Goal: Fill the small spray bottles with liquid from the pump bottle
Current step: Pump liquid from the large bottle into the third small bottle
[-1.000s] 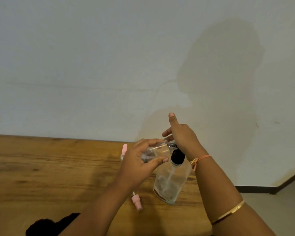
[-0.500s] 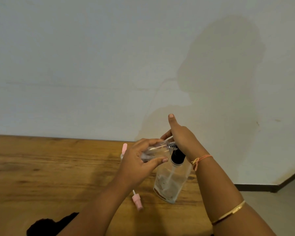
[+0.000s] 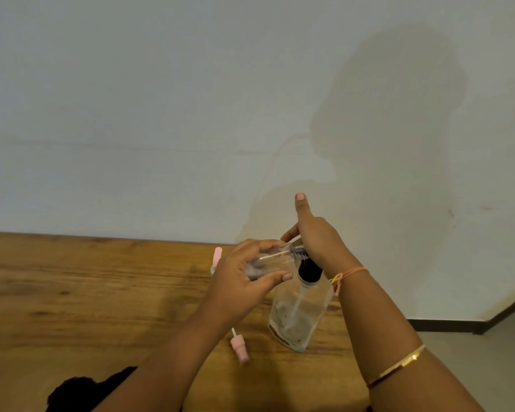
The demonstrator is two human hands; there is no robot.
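Barely changed: left hand (image 3: 241,281) grips the spray bottle (image 3: 272,260) at the pump bottle (image 3: 301,319), right hand (image 3: 318,239) presses it, its grip hidden; filling continues.

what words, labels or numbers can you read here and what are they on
No text here can be read.
On the pump bottle: a dark band near its base may be a label, too blurred to read.
On the small spray bottle in the left hand: no print shows.
On the pink spray cap on the table: none.
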